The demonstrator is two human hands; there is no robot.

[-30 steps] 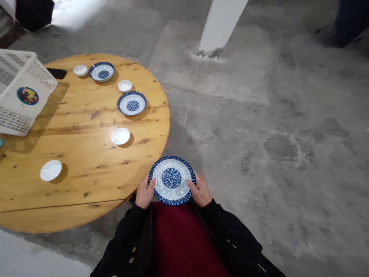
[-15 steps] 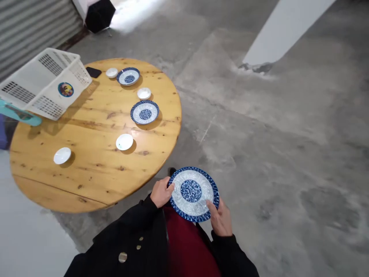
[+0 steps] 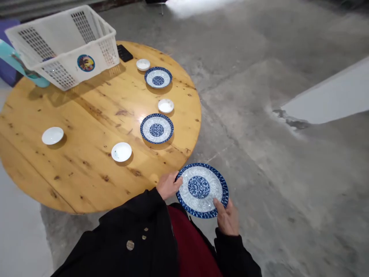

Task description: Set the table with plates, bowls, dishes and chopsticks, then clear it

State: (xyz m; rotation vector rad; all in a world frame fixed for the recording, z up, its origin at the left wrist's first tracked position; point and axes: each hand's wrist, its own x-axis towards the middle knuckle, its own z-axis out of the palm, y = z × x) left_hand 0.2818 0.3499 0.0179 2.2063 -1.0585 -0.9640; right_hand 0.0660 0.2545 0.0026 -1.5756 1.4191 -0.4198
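A blue-and-white plate [image 3: 198,187] is held level in front of my body, just off the table's near right edge. My left hand [image 3: 169,185] grips its left rim, thumb on top. On the right rim, my right hand [image 3: 227,217] is closed with its thumb laid over the plate's face; the fingers beneath are hidden. On the table, closest to my hands, lies a matching plate [image 3: 157,129], with a small white bowl [image 3: 121,152] to its left. Another matching plate [image 3: 158,77] lies farther back.
The round wooden table [image 3: 95,165] fills the left side. On it stand a white plastic basket [image 3: 66,50], a black phone-like slab [image 3: 124,53] and small white dishes [image 3: 52,135]. A turquoise object [image 3: 37,80] sits beside the basket. A white pillar [image 3: 331,96] rises from the concrete floor at right.
My view has turned left and the table now appears nearer. Both hands keep hold of the plate, which has come closer to the table's edge.
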